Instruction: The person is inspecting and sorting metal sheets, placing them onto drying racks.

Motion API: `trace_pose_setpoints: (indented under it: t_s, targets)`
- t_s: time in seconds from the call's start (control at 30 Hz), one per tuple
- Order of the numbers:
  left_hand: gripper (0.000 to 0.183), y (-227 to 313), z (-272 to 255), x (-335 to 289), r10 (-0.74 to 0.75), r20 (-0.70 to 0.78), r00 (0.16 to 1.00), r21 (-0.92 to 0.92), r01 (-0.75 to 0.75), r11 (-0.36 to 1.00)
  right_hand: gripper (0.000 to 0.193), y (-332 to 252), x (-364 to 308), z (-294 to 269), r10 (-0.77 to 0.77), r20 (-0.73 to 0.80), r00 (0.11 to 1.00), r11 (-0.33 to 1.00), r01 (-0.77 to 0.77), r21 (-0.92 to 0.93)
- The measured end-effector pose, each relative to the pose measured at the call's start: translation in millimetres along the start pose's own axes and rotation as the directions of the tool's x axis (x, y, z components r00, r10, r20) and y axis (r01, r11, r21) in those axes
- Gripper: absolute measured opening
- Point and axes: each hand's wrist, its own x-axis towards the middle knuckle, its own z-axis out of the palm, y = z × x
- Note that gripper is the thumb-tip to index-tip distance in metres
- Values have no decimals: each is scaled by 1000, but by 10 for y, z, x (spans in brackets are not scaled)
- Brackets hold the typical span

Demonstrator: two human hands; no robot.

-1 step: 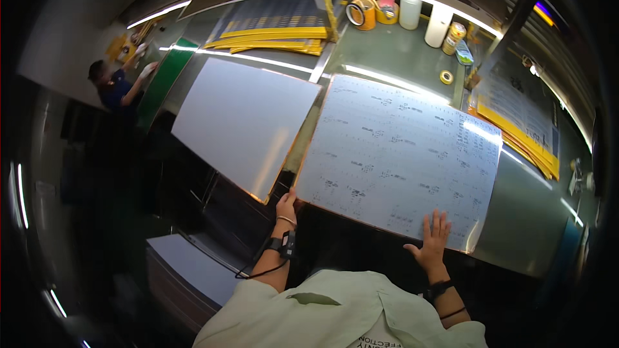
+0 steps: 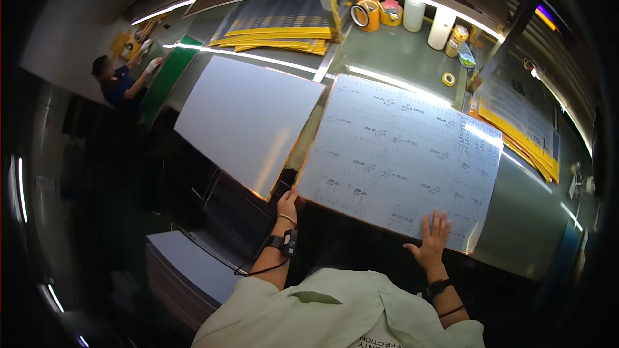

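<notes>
A large white board printed with rows of small dark marks (image 2: 406,158) lies on the bench in front of me. At its near left corner, my left hand (image 2: 287,205) is closed on the edge, the fingers partly hidden. My right hand (image 2: 432,242) rests on the board close to the near right edge, fingers spread and palm down. Left of this printed board lies a plain white board (image 2: 248,122) with a thin copper-coloured edge, separated from it by a narrow gap.
Yellow-edged screens or sheets are stacked at the far left (image 2: 274,42) and at the right (image 2: 516,136). Tape rolls (image 2: 365,15), bottles (image 2: 413,14) and a can (image 2: 456,40) stand at the back. A board stack (image 2: 184,254) sits low at my left. Beside a green board (image 2: 169,77) a gloved co-worker (image 2: 119,84) works.
The whole view has shifted very slightly. Both my hands keep their places on the printed board, while the co-worker's gloved hand has moved a little along the green board.
</notes>
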Motion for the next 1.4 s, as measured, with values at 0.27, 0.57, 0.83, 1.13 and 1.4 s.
trace_pose_setpoints:
  t_s: [0.27,0.57,0.83,1.13,1.4]
  targets:
    - [32,1165,382,-641,327,105,939,163,-340,926,42,70,-39,-536,-235,-154,960,955,199,-219]
    - [44,1387,-738,224,853,-452,263,490,-726,483,28,617,1112,-3850,-81,-250,965,997,82,-7]
    - [52,658,-768,714,46,274,961,-581,127,804,36,2394,2513,-1925,107,296,949,990,-130,59]
    - [29,903,-734,73,158,144,977,-545,-55,837,25,1435,2847,-528,-111,72,991,987,102,128]
    - [30,818,-628,-935,86,218,972,-495,34,868,45,-1360,2819,481,-362,426,829,-369,-547,752]
